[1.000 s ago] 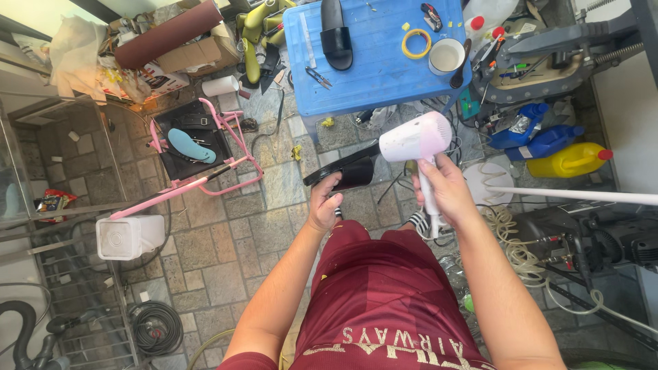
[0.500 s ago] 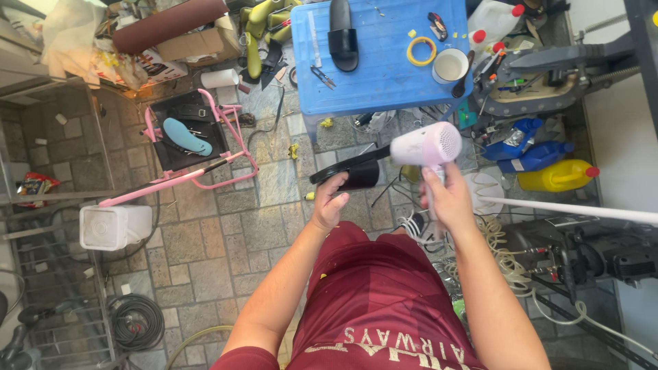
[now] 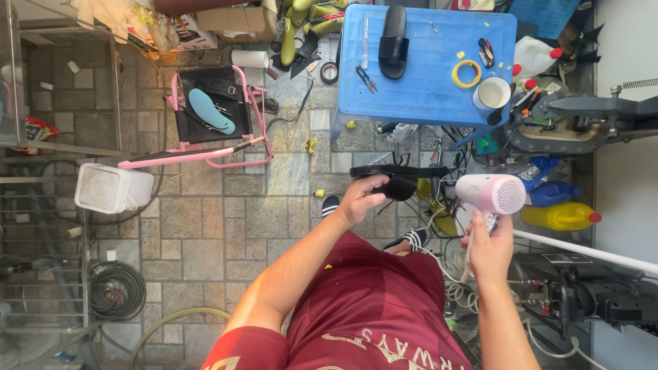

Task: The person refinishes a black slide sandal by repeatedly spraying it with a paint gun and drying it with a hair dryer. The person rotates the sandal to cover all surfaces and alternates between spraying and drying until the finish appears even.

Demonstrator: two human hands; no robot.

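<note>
The left hand [image 3: 361, 199] is closed around a black slide sandal [image 3: 397, 179], gripping it at its left end so that it sticks out flat to the right, clear of the body and over the tiled floor [image 3: 226, 219]. The right hand [image 3: 490, 247] is wrapped around the handle of a pale pink hair dryer [image 3: 492, 194], held upright so its round barrel sits level with the sandal; the two are near each other but not touching (which end of the barrel faces the sandal is hard to tell from above). The dryer's white cord [image 3: 449, 274] trails down past the right forearm, slack enough to let the hand move.

Farther off stands a blue plastic table [image 3: 425, 96], kept within reach as a work surface: it carries a second black sandal [image 3: 393, 41], small scissors [image 3: 367, 78], a yellow tape ring [image 3: 466, 73] and a white cup [image 3: 491, 93]. To the left, a pink folding chair [image 3: 205, 116] holds a light blue insole [image 3: 211, 111].
</note>
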